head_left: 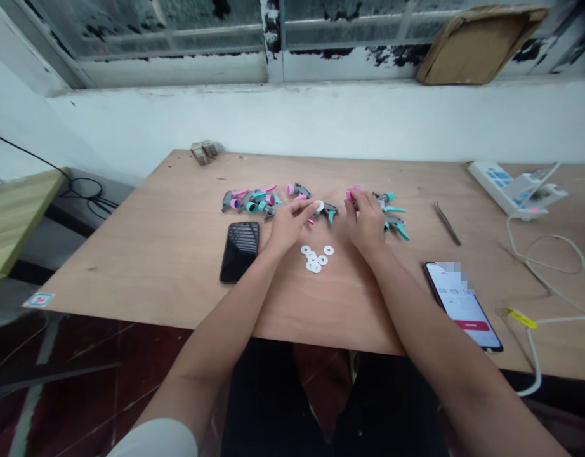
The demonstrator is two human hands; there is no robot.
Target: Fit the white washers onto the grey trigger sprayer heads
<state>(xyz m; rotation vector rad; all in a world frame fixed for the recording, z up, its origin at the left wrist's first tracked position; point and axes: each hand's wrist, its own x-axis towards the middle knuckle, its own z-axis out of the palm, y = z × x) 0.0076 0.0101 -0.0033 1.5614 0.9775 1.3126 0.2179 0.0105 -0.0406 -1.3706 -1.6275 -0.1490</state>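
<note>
My left hand [289, 225] pinches a white ring-shaped washer [318, 205] between thumb and fingertips. A grey spray trigger head with a teal lever [330, 216] lies just beyond those fingertips. To the right, the fingers of my right hand [368, 222] are closed around a spray trigger head with a pink collar [352, 192], mostly hidden by the hand. Several flat white washers [313, 259] lie loosely heaped on the table between my forearms. Beside my left hand is a cluster of grey, pink and teal trigger heads [249, 202]; more teal-levered ones [397, 225] lie by my right hand.
A dark phone [240, 252] lies left of my left forearm. Metal tweezers [447, 223], a lit phone showing a timer [464, 308] and a white power strip [499, 187] with cables are on the right. Small blocks [203, 152] sit at the wooden table's [144, 254] far left corner.
</note>
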